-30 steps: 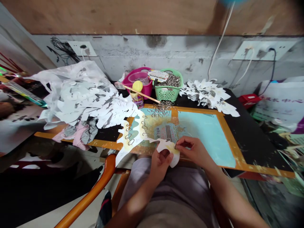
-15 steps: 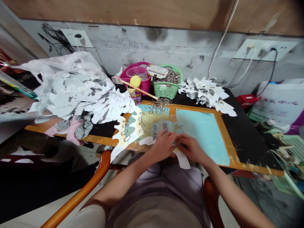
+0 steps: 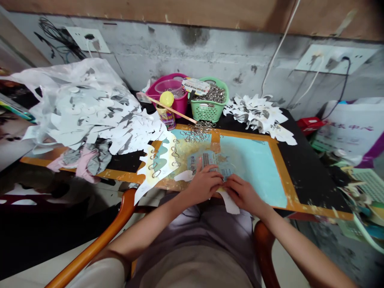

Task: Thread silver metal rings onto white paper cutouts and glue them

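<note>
My left hand and my right hand meet at the table's front edge, fingertips pinched together. Between them is a white paper-like cut-out, its lower end hanging over my lap. The fingers hide its upper part and anything small held there. To the left lies a jagged white cut-out with yellowish stains and several metal wire clips on it. A smaller white piece rests beside my left hand. Beyond the hands is a loose pile of metal clips.
A green basket full of metal clips stands by a pink basket. A stick leans from a can. White cut-outs heap up at left and right. Chair arms flank me.
My hands stay together at the cut-out while the fingers shift their pinch. My right hand's fingers have straightened a little. The view has moved slightly.
</note>
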{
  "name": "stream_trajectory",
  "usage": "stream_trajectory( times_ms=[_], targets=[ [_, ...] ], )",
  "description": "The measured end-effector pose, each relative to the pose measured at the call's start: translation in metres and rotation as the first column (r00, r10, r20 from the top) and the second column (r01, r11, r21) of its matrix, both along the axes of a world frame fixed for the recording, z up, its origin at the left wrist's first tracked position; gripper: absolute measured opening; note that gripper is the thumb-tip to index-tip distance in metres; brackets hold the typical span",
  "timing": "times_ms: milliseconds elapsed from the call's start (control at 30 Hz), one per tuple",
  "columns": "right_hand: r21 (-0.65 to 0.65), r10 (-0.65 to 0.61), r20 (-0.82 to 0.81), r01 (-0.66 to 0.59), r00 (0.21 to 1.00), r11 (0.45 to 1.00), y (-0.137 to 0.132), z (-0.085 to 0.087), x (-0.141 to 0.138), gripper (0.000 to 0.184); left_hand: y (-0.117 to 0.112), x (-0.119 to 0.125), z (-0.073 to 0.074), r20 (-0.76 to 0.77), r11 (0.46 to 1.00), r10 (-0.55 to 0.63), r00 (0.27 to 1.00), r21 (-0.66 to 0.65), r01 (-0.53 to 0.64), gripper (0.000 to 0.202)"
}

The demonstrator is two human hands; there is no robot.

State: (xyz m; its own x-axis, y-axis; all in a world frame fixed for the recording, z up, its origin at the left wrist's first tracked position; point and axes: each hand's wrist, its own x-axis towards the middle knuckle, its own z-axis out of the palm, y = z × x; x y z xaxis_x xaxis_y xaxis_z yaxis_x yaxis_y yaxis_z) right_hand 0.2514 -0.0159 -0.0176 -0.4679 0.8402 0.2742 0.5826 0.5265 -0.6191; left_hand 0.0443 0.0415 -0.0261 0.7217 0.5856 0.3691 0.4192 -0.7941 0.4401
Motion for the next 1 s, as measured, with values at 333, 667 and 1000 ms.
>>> stream_trajectory(
  times_ms=[333,667,1000],
  targets=[
    [0.036,0.194,0.069,-0.197,0.979,0.98,0.028,0.012,0.011,0.023,-0.006,-0.003,-0.007,-0.005,0.964,0.009,1.0,0.265,-0.007,0.02],
    [0.158,0.183,0.256,-0.228,0.949,0.961,0.019,-0.002,0.02,0.021,-0.005,-0.004,-0.005,0.035,0.995,0.011,0.999,0.095,-0.015,0.017],
    [0.1,0.104,-0.024,-0.102,0.994,0.99,0.022,0.006,0.028,0.03,-0.004,-0.004,-0.007,-0.004,0.986,-0.026,1.0,0.168,0.027,0.024]
  ],
)
